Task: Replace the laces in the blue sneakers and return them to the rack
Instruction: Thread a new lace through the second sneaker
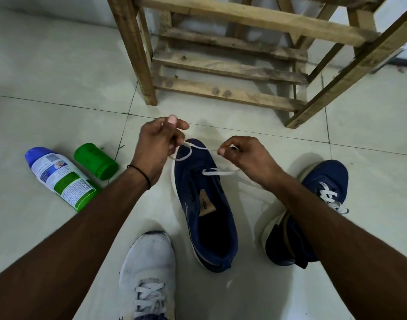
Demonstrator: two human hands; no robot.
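A blue sneaker (pixel 207 213) stands on the tiled floor in front of me, toe pointing away. A white lace (pixel 221 172) runs through its lowest eyelets only. My left hand (pixel 157 146) pinches one end of the lace above the toe. My right hand (pixel 246 158) pinches the other end, and the lace is pulled taut between them. The second blue sneaker (pixel 313 204) lies on its side to the right, partly hidden by my right forearm, with white laces in it. The wooden rack (pixel 232 65) stands just beyond the shoes.
A spray can (pixel 61 179) with a blue cap lies on the floor at the left, beside a green cap (pixel 95 161). A white sneaker (pixel 149 273) on a foot is at the bottom centre.
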